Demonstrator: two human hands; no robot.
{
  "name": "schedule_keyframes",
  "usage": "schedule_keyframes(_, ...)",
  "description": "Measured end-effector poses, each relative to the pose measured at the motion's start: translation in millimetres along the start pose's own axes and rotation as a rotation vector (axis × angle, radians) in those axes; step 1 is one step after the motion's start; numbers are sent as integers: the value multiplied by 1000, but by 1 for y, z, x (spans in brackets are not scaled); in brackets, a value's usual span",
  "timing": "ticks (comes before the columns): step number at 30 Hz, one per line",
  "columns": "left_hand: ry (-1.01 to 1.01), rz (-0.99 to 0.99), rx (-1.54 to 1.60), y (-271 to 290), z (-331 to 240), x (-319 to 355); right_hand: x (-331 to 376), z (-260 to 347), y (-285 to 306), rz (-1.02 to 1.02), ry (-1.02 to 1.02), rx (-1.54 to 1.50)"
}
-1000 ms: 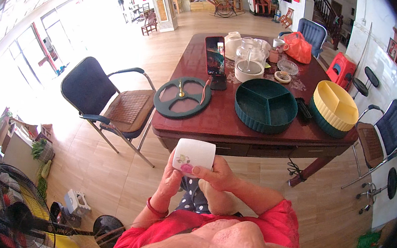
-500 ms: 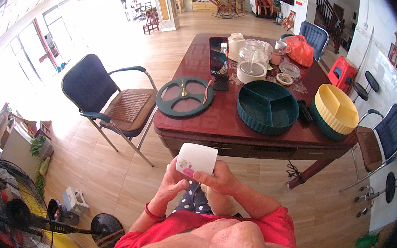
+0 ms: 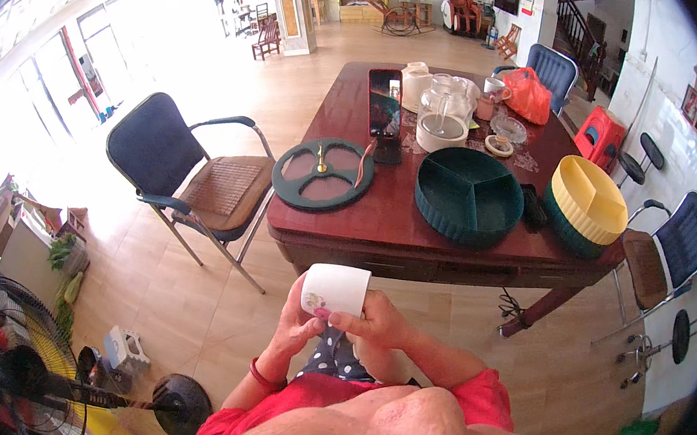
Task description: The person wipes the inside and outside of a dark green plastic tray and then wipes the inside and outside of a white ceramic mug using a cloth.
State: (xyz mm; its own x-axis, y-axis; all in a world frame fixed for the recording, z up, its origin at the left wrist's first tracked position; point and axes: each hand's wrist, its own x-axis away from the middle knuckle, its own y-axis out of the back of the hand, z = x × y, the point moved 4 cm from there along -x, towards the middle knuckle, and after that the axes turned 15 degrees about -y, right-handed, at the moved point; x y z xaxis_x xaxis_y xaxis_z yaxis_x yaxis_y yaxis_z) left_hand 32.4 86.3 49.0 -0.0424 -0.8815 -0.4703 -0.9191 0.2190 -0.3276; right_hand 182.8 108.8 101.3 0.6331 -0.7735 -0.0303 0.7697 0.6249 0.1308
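Cup raised slightly, gripped between left hand, right hand fingertips

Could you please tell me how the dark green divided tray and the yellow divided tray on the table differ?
The dark green tray is larger and lies flat on the table; the yellow tray is smaller and sits tilted on top of another dark green container near the table's right edge. The dark green tray is nearer the middle. Both are round, ribbed, empty, and split into three compartments.
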Motion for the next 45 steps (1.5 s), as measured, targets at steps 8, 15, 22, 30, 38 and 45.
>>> schedule_keyframes(8, -36, -21, -14, -8, 2, -8, -2, -1, 7, -42, 94, 124)
schedule_keyframes(15, -172, -73, -14, -25, -8, -48, -10, 13, 6, -165, 267, 276)
schedule_keyframes(22, 52, -99, 31, -28, -13, -68, -29, 7, 18, -261, 454, 667)
schedule_keyframes(30, -15, -96, 249, -23, -3, -79, -31, 12, 19, -98, -54, -291)
schedule_keyframes(38, 82, -74, 155, -20, -21, -66, -34, 30, 10, -18, 678, 873)
schedule_keyframes(45, -36, -73, 245, -17, -1, -46, -8, 2, 0, -113, 337, 630)
